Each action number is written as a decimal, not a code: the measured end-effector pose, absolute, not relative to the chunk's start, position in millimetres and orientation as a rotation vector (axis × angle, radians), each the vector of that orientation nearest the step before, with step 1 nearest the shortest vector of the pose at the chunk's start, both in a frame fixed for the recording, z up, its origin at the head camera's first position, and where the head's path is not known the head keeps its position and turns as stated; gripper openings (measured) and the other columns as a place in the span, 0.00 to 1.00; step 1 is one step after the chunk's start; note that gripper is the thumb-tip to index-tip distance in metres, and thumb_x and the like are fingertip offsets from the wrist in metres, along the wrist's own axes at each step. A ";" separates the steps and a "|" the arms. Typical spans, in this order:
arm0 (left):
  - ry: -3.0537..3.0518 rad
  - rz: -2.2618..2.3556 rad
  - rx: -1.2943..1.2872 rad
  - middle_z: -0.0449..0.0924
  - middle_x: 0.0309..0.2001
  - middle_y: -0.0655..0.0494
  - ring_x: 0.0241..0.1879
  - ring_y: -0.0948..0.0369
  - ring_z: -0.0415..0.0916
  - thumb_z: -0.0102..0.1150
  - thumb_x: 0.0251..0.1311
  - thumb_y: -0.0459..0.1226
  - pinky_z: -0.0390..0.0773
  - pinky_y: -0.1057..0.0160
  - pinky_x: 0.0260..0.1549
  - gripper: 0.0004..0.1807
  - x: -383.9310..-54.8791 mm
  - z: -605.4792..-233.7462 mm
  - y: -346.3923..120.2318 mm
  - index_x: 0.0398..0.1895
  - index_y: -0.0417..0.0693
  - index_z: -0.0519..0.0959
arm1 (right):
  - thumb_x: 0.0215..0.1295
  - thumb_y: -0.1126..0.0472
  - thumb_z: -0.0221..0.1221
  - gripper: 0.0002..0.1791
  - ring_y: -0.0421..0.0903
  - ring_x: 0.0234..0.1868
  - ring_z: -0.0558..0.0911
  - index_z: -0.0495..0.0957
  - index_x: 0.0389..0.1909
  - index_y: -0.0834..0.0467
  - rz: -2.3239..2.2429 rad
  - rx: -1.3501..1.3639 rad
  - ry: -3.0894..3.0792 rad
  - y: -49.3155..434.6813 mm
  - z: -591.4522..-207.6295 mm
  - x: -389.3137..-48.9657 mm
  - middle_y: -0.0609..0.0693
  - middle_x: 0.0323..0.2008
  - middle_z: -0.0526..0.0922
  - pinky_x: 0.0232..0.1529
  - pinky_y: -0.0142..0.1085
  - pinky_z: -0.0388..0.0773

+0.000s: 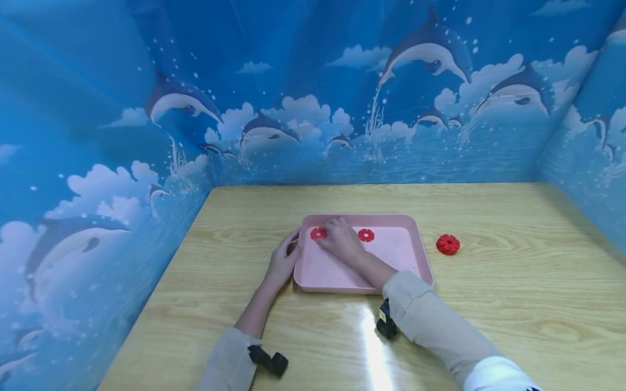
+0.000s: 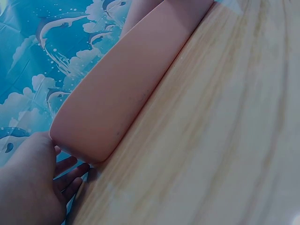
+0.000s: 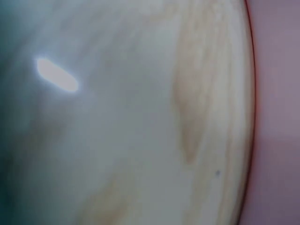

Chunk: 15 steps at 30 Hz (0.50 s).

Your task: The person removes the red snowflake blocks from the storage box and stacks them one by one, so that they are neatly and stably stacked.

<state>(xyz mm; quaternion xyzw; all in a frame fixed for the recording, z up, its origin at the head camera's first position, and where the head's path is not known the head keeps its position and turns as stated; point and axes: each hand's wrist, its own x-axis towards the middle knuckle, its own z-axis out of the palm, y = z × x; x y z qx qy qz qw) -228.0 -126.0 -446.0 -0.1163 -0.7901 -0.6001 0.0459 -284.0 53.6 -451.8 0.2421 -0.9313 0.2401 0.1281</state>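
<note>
A shallow pink tray [image 1: 391,266] stands on the wooden table. Two flat red notched discs are inside it, a left disc [image 1: 317,233] near the far left corner and a right disc [image 1: 365,235] near the far wall. My right hand [image 1: 344,240] reaches over the tray from the right, its thumb and fingers close about the left disc's right side. Whether it pinches that disc is hidden. Against the outside of the tray's left wall rests my left hand [image 1: 282,264], fingers loose at the corner; the left wrist view shows this hand [image 2: 35,173] too.
More red notched discs [image 1: 448,244], apparently stacked, sit on the table [image 1: 513,282] right of the tray. A dolphin-printed blue backdrop [image 1: 303,146] encloses the table's back and sides. The right wrist view is blurred, showing tabletop and a pink surface.
</note>
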 end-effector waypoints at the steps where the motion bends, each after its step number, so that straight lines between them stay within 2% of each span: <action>1: -2.415 -1.828 -0.349 0.66 0.59 0.38 0.53 0.46 0.70 0.49 0.65 0.32 0.73 0.56 0.51 0.23 -230.1 -449.9 -126.7 0.63 0.37 0.64 | 0.53 0.55 0.66 0.21 0.48 0.43 0.72 0.79 0.45 0.62 0.709 0.699 -2.710 53.6 -451.5 -284.0 0.55 0.40 0.79 0.45 0.36 0.73; 8: -2.434 -1.822 -0.298 0.68 0.59 0.44 0.53 0.51 0.71 0.50 0.65 0.36 0.74 0.60 0.50 0.23 -234.7 -457.9 -127.5 0.64 0.46 0.66 | 0.53 0.53 0.66 0.20 0.47 0.43 0.71 0.80 0.43 0.61 0.755 0.679 -2.730 55.3 -446.5 -283.0 0.53 0.38 0.78 0.41 0.35 0.73; 15: -2.431 -1.829 -0.297 0.68 0.59 0.43 0.54 0.50 0.70 0.50 0.65 0.35 0.73 0.59 0.51 0.24 -233.7 -457.5 -127.1 0.64 0.45 0.65 | 0.54 0.55 0.66 0.18 0.49 0.42 0.72 0.81 0.44 0.60 0.810 0.693 -2.686 62.8 -428.2 -273.8 0.54 0.40 0.78 0.42 0.39 0.74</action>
